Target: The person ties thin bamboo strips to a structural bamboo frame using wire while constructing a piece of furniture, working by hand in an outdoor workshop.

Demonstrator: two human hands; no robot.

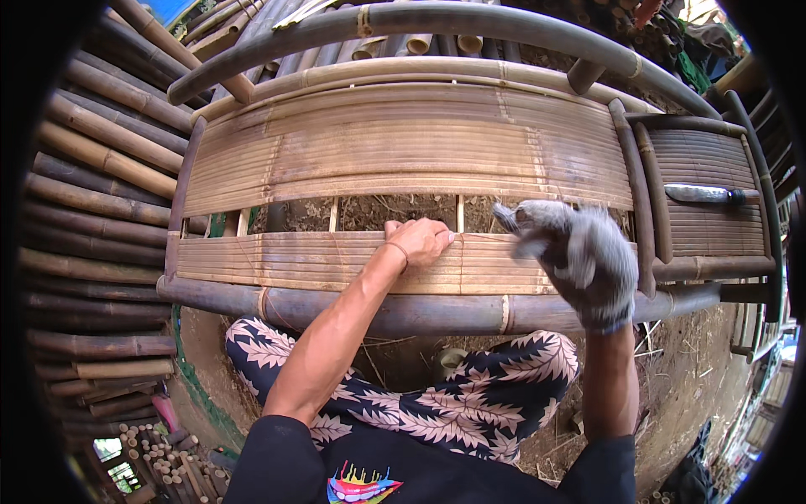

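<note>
In front of me lies a bamboo bench frame with a seat of split bamboo slats, wide on the far side and narrow on the near side. A gap between them shows thin cross-strips and ground below. My left hand, bare, is closed over the far edge of the near bamboo slats, its fingertips hidden. Thin brown cord runs across these slats beside it. My right hand, in a grey glove, is raised over the gap's right part. Motion smears its fingers, and I cannot tell whether they hold anything.
A knife with a dark handle rests on a small slatted panel at the right. Bamboo poles are stacked at the left, and cut pieces are piled lower left. A curved bamboo rail crosses the far side.
</note>
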